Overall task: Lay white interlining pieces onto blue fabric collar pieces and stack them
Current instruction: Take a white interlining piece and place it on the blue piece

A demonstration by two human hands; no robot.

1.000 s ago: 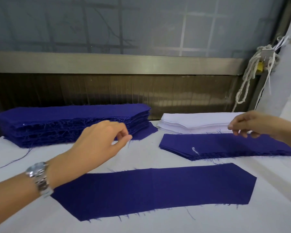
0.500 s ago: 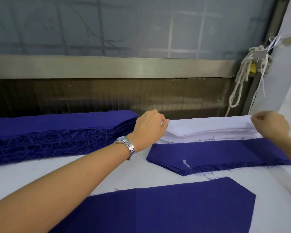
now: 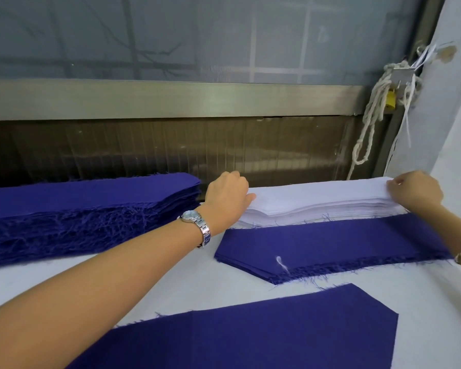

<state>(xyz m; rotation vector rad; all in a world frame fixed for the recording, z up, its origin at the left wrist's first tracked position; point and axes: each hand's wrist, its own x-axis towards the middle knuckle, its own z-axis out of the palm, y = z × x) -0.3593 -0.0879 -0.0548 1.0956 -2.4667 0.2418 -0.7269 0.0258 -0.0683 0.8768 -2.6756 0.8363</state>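
My left hand [image 3: 228, 198] and right hand [image 3: 415, 190] pinch the ends of the top sheet [image 3: 317, 191] on the far interlining stack [image 3: 304, 214]; I must lift one ply only, taut, toward the near blue collar piece [image 3: 250, 334].

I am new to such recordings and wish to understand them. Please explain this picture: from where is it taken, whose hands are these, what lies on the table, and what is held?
No machine here: a person works with bare hands, and the camera sits on the person's head, looking forward and down. On the white table lie a tall stack of blue collar pieces at the left, a stack of white interlining behind, a low blue stack before it, and one single blue collar piece nearest. The left hand and the right hand each pinch one end of the top interlining piece.
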